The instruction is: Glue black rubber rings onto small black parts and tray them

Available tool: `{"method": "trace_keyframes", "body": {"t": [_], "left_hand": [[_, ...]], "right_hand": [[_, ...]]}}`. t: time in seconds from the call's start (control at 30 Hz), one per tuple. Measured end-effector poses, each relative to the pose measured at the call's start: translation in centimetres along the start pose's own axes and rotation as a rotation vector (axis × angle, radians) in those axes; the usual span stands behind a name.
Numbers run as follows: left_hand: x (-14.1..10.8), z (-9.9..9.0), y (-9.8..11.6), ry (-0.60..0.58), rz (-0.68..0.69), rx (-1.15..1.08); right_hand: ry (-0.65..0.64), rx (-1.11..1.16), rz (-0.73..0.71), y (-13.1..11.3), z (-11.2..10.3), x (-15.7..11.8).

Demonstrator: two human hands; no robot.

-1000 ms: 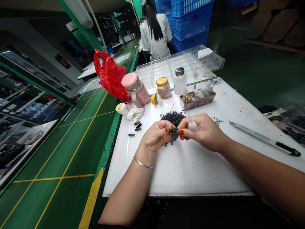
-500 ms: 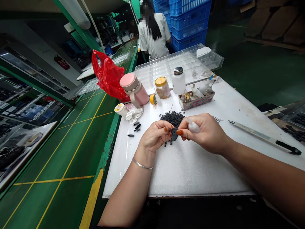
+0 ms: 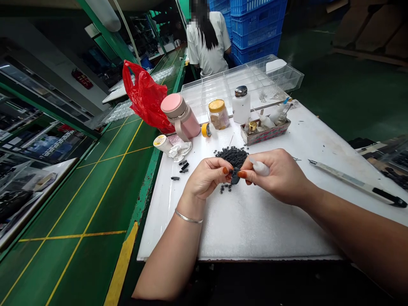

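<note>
A small dark grey plastic part (image 3: 235, 179) is pinched between the fingertips of my left hand (image 3: 204, 177). My right hand (image 3: 279, 176) is closed around a small white squeeze bottle (image 3: 262, 169), whose tip points up and to the left. Its thumb and finger also meet at the right side of the grey part; whether they grip a tiny piece there I cannot tell. Just behind both hands lies a heap of tiny black wheel-like pieces (image 3: 232, 155). A few loose ones (image 3: 225, 187) lie below the grey part. Several black parts (image 3: 183, 166) rest to the left.
A craft knife (image 3: 353, 180) lies at the right. Behind stand a pink thermos (image 3: 188, 121), a yellow-lidded jar (image 3: 218, 115), a white bottle (image 3: 241, 108), a small box of bottles (image 3: 269, 134) and a clear divided tray (image 3: 213, 91). A green conveyor (image 3: 105, 187) runs along the left; a co-worker (image 3: 208, 42) is beyond.
The view has shifted slightly. Both hands stay together at the grey part, which appears slightly turned, with the right fingertips still against it.
</note>
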State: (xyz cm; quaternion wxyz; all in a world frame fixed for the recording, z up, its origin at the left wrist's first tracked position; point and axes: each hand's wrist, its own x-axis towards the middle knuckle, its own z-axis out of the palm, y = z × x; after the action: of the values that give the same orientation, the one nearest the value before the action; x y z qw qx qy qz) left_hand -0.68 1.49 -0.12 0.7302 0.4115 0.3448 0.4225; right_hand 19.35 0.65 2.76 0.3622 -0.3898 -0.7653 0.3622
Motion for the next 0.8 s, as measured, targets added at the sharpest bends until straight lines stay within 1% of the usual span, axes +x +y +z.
{"method": "trace_keyframes", "body": {"t": [0.13,0.3,0.43,0.53,0.7,0.8], "left_hand": [[-0.1,0.0,0.2,0.024,0.005,0.067],[-0.1,0.3,0.4,0.047,0.003,0.169],[0.0,0.2,0.3,0.036,-0.012,0.155],[0.1,0.0,0.1,-0.006,-0.035,0.107],[0.4,-0.3,-0.4,-0.130,-0.122,0.029],[0.5,-0.4,-0.6,-0.177,-0.137,0.019]], "right_hand": [[0.000,-0.087,-0.032,-0.1,-0.1,0.1],[0.011,-0.205,-0.145,-0.2,-0.3,0.2],[0.001,-0.218,-0.167,0.0,-0.2,0.2],[0.002,-0.186,-0.181,0.3,-0.1,0.2],[-0.105,-0.073,-0.151,0.6,-0.1,0.0],[-0.122,-0.044,-0.135,0.5,0.0,0.0]]}}
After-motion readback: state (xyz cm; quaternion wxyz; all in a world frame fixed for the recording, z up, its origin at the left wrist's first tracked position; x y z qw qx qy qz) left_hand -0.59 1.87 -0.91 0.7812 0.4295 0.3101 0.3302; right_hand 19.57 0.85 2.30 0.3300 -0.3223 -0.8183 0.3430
